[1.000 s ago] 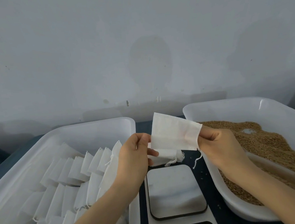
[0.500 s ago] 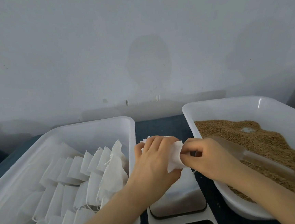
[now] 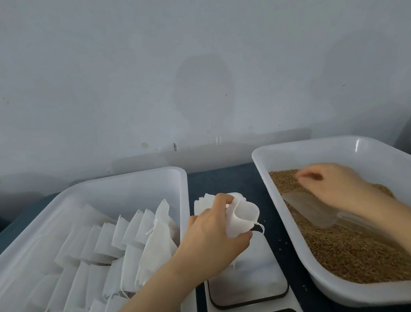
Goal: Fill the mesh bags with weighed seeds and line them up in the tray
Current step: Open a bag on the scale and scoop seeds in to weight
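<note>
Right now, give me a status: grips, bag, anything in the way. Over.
Status: left grip holds the bag open over the scale; right grip blurred above the scoop in the seeds, hold unclear. Nothing seen between bag and seeds.

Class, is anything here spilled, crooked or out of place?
A few stray seeds lie spilled on the dark table between the scale and the seed tray. One bag in the left tray leans across the neat rows.

We look forward and down, close over our left hand (image 3: 211, 240) and right hand (image 3: 336, 184). Beyond them stands a wall (image 3: 191, 57).
</note>
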`<action>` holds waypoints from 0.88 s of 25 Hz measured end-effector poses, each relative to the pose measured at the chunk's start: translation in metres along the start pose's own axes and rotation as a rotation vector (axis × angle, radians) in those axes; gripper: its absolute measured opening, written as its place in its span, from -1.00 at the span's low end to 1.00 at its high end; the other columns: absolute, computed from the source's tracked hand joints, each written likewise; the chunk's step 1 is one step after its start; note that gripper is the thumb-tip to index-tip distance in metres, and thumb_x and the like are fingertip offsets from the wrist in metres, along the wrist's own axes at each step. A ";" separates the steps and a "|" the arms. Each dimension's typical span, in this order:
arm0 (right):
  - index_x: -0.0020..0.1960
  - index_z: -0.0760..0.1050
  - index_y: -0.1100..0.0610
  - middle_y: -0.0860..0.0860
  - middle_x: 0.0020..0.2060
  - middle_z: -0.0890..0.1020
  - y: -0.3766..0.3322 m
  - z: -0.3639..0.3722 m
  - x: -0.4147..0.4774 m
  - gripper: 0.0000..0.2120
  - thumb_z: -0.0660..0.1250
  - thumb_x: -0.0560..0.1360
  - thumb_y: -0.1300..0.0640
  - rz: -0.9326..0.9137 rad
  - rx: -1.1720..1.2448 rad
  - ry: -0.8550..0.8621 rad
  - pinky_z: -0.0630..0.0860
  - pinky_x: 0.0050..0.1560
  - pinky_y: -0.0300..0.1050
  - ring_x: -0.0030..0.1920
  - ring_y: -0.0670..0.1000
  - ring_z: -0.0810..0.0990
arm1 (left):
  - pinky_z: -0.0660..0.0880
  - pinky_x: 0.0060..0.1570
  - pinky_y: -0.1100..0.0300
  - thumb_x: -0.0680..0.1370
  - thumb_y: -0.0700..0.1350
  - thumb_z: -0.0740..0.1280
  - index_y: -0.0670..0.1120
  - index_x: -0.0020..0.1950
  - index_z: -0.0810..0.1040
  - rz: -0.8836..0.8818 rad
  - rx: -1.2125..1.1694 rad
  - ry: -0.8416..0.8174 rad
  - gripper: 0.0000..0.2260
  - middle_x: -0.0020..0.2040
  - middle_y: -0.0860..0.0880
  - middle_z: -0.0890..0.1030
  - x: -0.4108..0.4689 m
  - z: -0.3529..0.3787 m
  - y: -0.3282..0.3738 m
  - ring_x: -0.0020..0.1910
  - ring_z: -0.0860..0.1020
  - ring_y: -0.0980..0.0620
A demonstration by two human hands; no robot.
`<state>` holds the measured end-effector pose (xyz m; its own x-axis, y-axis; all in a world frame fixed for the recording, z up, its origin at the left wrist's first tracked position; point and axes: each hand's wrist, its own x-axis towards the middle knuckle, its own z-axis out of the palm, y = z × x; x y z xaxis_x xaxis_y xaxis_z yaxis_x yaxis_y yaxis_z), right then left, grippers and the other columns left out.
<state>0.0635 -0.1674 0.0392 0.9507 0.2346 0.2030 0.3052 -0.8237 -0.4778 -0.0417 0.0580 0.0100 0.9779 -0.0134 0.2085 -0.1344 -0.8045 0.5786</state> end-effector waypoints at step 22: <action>0.02 0.50 0.11 -0.02 -0.26 0.59 0.048 0.009 -0.003 -0.61 0.30 0.46 -0.21 0.382 -0.388 -0.141 0.57 -0.21 -0.12 -0.28 -0.02 0.60 | 0.21 0.33 0.17 0.47 0.26 0.29 0.22 0.23 0.25 0.069 0.206 -0.056 -0.60 0.22 0.26 0.40 -0.003 0.005 -0.001 0.13 0.33 0.23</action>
<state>0.0755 -0.2035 0.0079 0.9960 -0.0730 -0.0522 -0.0797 -0.9869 -0.1404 -0.0438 0.0558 0.0055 0.9756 -0.1013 0.1949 -0.1718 -0.9046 0.3900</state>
